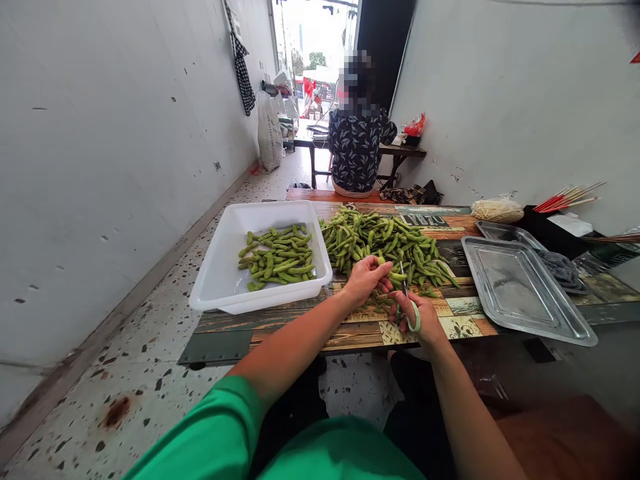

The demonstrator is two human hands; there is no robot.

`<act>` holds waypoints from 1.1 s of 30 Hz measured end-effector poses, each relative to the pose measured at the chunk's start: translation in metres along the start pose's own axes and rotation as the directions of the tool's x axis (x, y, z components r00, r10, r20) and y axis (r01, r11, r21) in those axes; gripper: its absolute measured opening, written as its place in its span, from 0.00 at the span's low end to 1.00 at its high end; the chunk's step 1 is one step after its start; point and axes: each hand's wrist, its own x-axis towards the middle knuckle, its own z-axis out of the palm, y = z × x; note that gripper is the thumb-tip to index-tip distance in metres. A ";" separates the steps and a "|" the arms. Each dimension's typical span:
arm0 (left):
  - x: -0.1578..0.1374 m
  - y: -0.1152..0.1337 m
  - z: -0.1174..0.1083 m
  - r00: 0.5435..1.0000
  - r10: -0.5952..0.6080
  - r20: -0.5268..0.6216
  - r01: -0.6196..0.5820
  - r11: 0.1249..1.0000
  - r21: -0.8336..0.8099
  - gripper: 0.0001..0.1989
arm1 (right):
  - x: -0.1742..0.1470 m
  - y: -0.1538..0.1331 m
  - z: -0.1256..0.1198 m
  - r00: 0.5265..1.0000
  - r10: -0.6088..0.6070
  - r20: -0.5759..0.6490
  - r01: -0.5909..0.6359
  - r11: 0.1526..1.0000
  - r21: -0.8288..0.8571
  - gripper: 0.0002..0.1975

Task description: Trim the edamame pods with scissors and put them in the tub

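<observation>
W/ 12 o'clock straight ahead of the person, the biggest thing is a long wood-patchwork table (pixel 225 323), right up close, prob. so all on it can be reached. At 12, past it, a co-worker in a dark leaf-print top (pixel 354 147) has their back turned. A deep, white plastic tub (pixel 217 260) sits at 11 w/ a layer of green pods (pixel 280 259) in it, prob. there b/c the left arm gets to it fast. A flat, shiny metal tray (pixel 530 287) is at approx 2, maybe off to the side to leave room. A big heap of loose green pods (pixel 370 230) is at 12, just past the hands, easy to grab from. The left hand (pixel 364 280), at 12, pinches one plump green pod (pixel 397 276). The right hand (pixel 420 317), at 1, grips scissors w/ pale green loops (pixel 405 287), blades up to 12. The held pod, b/w 12 & 1, sticks out toward the blades, prob. so fingers stay off the sharp bits; can't tell if they touch it.
</observation>
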 end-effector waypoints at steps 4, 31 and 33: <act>-0.002 0.000 0.001 0.999 0.040 -0.009 -0.040 0.999 0.034 0.19 | -0.001 -0.003 0.002 1.000 0.010 -0.016 -0.010 0.999 0.033 0.26; 0.000 -0.013 0.000 0.920 0.163 0.356 -0.334 -0.150 0.931 0.10 | 0.024 0.024 -0.024 0.848 -0.374 -0.375 0.349 0.927 -0.136 0.22; -0.002 -0.009 0.000 0.927 0.176 0.330 -0.310 -0.130 0.942 0.10 | 0.021 0.025 -0.022 0.841 -0.429 -0.330 0.345 0.894 -0.284 0.22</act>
